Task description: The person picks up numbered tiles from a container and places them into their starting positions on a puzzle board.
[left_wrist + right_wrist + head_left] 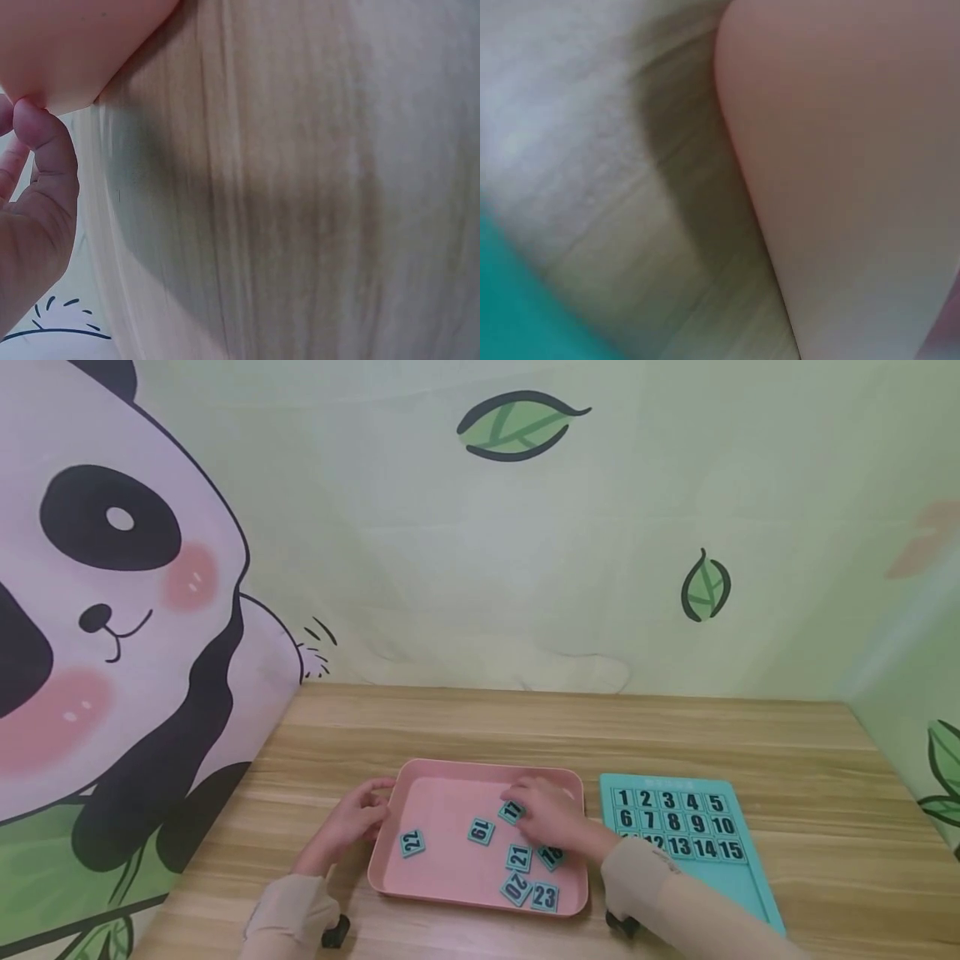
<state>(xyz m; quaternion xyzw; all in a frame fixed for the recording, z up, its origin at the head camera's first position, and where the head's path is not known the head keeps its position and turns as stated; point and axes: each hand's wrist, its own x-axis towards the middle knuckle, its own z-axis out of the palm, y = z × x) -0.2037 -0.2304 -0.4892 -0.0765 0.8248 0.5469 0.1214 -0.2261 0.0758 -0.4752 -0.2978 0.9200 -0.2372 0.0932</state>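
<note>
In the head view, a pink tray [450,885] lies on the table with several loose teal number tiles in it, among them 22 [412,843], 19 [481,832], 21 [518,858] and 23 [544,897]. My left hand [348,818] grips the tray's left rim; its thumb [45,142] shows against the tray wall in the left wrist view. My right hand [551,814] reaches into the right part of the tray, fingers bent down right at tile 17 [512,812]. I cannot tell whether they pinch it. Tile 18 [551,857] is partly covered by the hand.
Right of the tray lies a teal number board [720,893] with rows of tiles from 1 to 15, partly hidden by my right sleeve [675,893]. Behind the wooden table [525,722] stands a backdrop [375,527] printed with a panda and leaves.
</note>
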